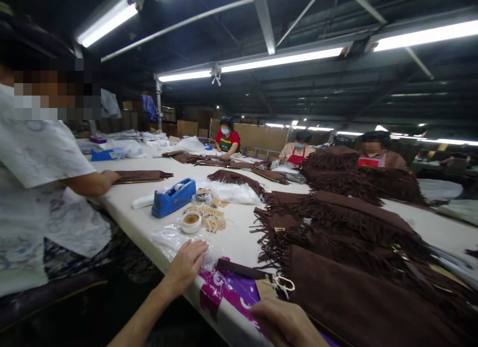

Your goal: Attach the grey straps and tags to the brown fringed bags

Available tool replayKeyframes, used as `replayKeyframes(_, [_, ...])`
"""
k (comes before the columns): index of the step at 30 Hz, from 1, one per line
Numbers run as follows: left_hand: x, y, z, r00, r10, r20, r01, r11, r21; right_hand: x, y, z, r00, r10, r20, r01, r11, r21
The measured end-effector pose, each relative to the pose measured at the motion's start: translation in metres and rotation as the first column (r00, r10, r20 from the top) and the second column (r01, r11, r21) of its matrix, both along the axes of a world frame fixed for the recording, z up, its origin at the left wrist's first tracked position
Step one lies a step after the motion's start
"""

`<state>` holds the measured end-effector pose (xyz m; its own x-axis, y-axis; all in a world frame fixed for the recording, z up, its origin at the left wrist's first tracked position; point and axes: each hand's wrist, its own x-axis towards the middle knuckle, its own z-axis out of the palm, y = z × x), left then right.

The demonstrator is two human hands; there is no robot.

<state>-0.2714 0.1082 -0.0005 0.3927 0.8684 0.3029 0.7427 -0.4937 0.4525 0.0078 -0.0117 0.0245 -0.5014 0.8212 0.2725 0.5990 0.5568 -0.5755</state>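
My left hand (185,265) lies flat with fingers stretched out on a clear plastic bag (168,240) at the near edge of the long white table (145,222). My right hand (287,323) rests low at the table edge on a purple printed bag (229,289), beside a brown suede fringed garment (354,302) carrying a paper hang tag on string (274,286). Its fingers are curled, and I cannot make out whether anything is in them. A roll of tape (191,221) and several paper tags (207,215) lie just beyond my left hand.
A blue tape dispenser (173,197) stands mid-table. Brown fringed garments are piled on the right (358,207). A person in a white patterned shirt (37,187) sits close on my left, one hand on a flat brown piece (140,176). Three other people work at the far side.
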Motion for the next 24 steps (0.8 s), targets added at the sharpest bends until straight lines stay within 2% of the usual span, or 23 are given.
replayKeyframes(2, [0.005, 0.003, -0.005, 0.996, 0.056, 0.074, -0.057, 0.998, 0.001, -0.031, 0.027, 0.0, 0.999, -0.037, -0.028, 0.038, 0.997, 0.068])
replayKeyframes(5, [0.007, 0.005, -0.007, 0.989, 0.096, 0.114, -0.095, 0.995, -0.017, -0.064, 0.058, -0.001, 0.98, -0.194, -0.031, 0.196, 0.977, 0.082])
replayKeyframes(8, [0.006, 0.004, -0.007, 0.988, 0.097, 0.119, -0.095, 0.995, -0.015, -0.086, 0.078, 0.003, 0.937, -0.334, 0.099, 0.32, 0.938, 0.132])
replayKeyframes(11, [0.006, 0.0, -0.008, 0.989, 0.091, 0.113, -0.091, 0.996, -0.003, -0.1, 0.089, 0.005, 0.872, -0.414, 0.261, 0.379, 0.909, 0.175])
replayKeyframes(14, [0.007, -0.005, -0.005, 0.993, 0.063, 0.101, -0.065, 0.998, 0.016, -0.104, 0.097, 0.002, 0.85, -0.42, 0.317, 0.383, 0.907, 0.176])
replayKeyframes(18, [0.011, -0.009, 0.0, 0.998, 0.043, 0.053, -0.045, 0.998, 0.033, -0.097, 0.111, -0.004, 0.912, -0.366, 0.183, 0.362, 0.93, 0.058])
replayKeyframes(20, [0.012, -0.009, 0.0, 0.998, 0.064, 0.029, -0.065, 0.997, 0.035, -0.094, 0.117, -0.004, 0.927, -0.334, 0.171, 0.334, 0.942, 0.029])
replayKeyframes(24, [0.013, -0.008, 0.0, 0.996, 0.087, -0.005, -0.087, 0.996, 0.014, -0.076, 0.112, 0.005, 0.911, -0.347, 0.222, 0.336, 0.938, 0.088])
